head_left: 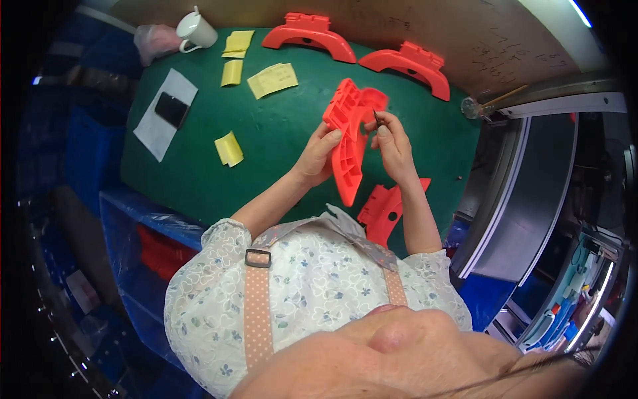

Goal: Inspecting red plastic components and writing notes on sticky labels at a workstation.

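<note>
**Ribbed red bracket (pixel 347 163) up between both hands**

Nearest: second red piece (pixel 380 216) on desk (pixel 279 149), by right forearm (pixel 420 216). Beyond: left fingers (pixel 331 136) grasping the bracket's left side, long axis near-to-far. Right fingers (pixel 384 138) pinch small dark tool (pixel 377 120), just right of bracket; contact unclear. Far edge: two red arches (pixel 309 32).

1 dark object (pixel 377 120) is partly hidden — unidentifiable.

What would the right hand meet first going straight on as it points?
Likely the red part in the left hand, ahead of the dark tool in the right hand; depth is unclear.
</note>
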`<state>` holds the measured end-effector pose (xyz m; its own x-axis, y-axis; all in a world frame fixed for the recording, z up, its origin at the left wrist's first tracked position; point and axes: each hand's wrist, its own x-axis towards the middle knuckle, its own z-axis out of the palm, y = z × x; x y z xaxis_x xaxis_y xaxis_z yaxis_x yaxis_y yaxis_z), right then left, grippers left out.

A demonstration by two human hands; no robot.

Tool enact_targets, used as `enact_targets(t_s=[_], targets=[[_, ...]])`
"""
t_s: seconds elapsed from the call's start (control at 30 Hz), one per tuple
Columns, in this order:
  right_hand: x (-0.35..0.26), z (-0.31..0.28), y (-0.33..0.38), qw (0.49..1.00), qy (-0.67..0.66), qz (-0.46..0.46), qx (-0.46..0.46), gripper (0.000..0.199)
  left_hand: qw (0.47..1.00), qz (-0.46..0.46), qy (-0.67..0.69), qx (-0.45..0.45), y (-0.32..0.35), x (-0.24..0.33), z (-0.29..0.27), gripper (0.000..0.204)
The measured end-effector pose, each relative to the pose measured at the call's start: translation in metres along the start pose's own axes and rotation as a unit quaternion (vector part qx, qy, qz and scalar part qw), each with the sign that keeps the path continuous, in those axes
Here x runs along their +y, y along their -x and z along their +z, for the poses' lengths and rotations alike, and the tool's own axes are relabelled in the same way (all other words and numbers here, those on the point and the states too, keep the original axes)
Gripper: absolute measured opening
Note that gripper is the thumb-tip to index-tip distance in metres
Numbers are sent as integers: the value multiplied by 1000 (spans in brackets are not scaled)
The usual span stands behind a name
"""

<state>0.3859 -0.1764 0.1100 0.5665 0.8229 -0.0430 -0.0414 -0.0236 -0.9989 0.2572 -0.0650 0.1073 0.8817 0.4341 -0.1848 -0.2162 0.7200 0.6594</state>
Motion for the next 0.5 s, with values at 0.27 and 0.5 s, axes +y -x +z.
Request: enact_targets(t_s=[0.27, 0.5], targets=[[-41, 30, 42, 962, 208, -168, 54, 22, 991, -44, 61, -108, 46, 12, 5, 46], [-58, 38, 65, 949, 253, -175, 68, 23, 990, -38, 11, -138, 68, 13, 19, 46]])
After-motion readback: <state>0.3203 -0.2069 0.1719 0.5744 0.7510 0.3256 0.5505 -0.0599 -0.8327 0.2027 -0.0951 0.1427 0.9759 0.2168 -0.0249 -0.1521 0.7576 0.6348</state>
